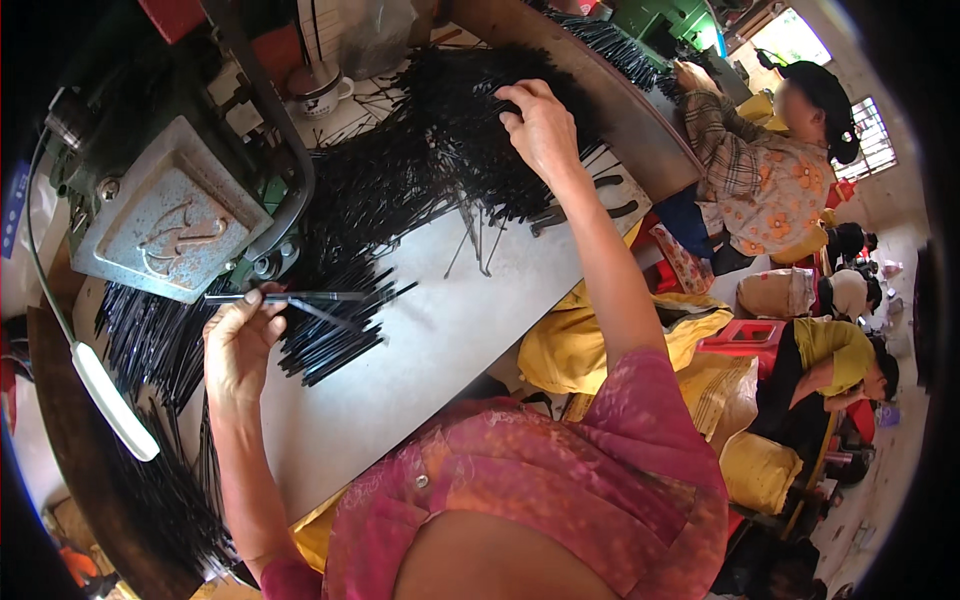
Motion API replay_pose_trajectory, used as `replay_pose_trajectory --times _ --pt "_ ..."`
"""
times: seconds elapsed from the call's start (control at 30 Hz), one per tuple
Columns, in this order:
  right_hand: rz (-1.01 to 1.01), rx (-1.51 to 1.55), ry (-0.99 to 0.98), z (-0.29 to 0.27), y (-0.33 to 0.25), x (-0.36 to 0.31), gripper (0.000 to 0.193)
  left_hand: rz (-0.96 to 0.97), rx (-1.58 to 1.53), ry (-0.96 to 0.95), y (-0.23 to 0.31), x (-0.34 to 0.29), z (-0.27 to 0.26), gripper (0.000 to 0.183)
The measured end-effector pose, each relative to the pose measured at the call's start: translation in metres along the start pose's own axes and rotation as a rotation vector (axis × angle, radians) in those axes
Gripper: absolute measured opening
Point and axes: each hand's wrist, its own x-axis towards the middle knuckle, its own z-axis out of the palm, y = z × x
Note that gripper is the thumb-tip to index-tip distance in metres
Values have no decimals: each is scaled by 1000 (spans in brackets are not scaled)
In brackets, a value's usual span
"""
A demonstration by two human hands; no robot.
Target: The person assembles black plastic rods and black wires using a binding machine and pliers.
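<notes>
My left hand (238,345) is closed in a pinch on thin dark metal rods (325,296), held sideways just below the machine's metal plate. Under them, a bundle of shiny black rods (330,340) lies on the pale tabletop (440,300), with more stacked beneath the machine. Farther off to the right, my right hand (545,130) rests over a big tangled heap of thin black rods (440,130). Its fingers curl toward the thumb at the heap's edge; whatever is between them blends into the black behind.
The green machine (180,215) with an umbrella emblem stands at left, beside a white lamp (115,400). A mug (320,90) sits behind it. Dark-handled pliers (590,210) lie near my right forearm. Yellow sacks (560,345) and a co-worker (770,180) are at right.
</notes>
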Motion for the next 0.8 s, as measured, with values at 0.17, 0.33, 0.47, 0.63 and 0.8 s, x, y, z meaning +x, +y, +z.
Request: replay_pose_trajectory --times 0.17,0.33,0.47,0.63,0.8 --pt "-255 -75 -44 11 20 5 12 24 -50 -158 1 0 8 5" --pt "-328 -84 -27 9 11 3 11 -1 23 -32 -5 -1 0 9" --pt "-343 -141 -86 9 15 3 12 -23 60 -19 -6 -2 -1 11" --pt "-393 -187 -161 3 12 -2 14 -121 112 -19 -6 -1 -11 11" --pt "-772 -163 -30 -15 -54 -19 19 -67 202 30 -10 -6 -8 6"
